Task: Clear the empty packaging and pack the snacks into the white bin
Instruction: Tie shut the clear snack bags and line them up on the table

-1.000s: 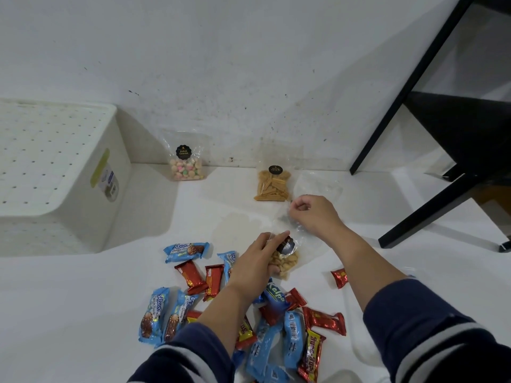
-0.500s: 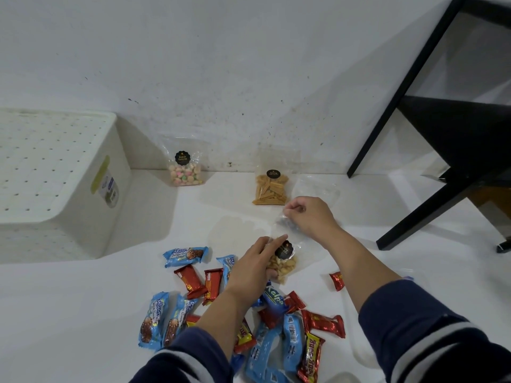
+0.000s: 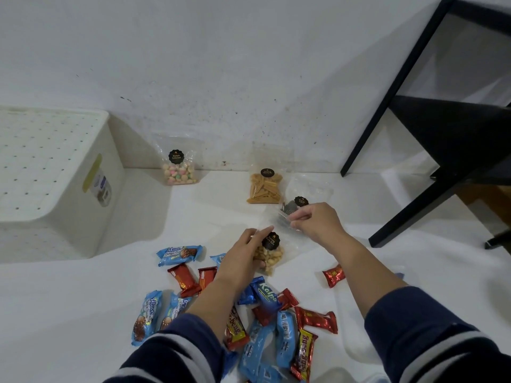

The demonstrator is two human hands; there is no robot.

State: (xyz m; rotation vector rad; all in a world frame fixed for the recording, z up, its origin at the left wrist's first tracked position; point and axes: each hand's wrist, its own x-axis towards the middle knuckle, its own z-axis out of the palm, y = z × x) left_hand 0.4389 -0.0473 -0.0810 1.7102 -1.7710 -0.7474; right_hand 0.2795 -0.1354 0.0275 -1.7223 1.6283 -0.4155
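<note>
A clear nut bag (image 3: 269,254) is being gripped by the left hand (image 3: 241,259) mid-floor. An empty clear bag (image 3: 293,214) is being pinched by the right hand (image 3: 318,222) — white bin (image 3: 55,186) at the floor's far-left edge, upturned.

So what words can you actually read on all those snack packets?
"Kalpa" on the blue wrapper by the left wrist.
"beng-beng", partly hidden, on the red-and-yellow bar at the bottom.
"Biskuit Gemrose", barely legible, on the black sticker of the pastel biscuit bag.
Other stickers and the bin label: too blurred.
</note>
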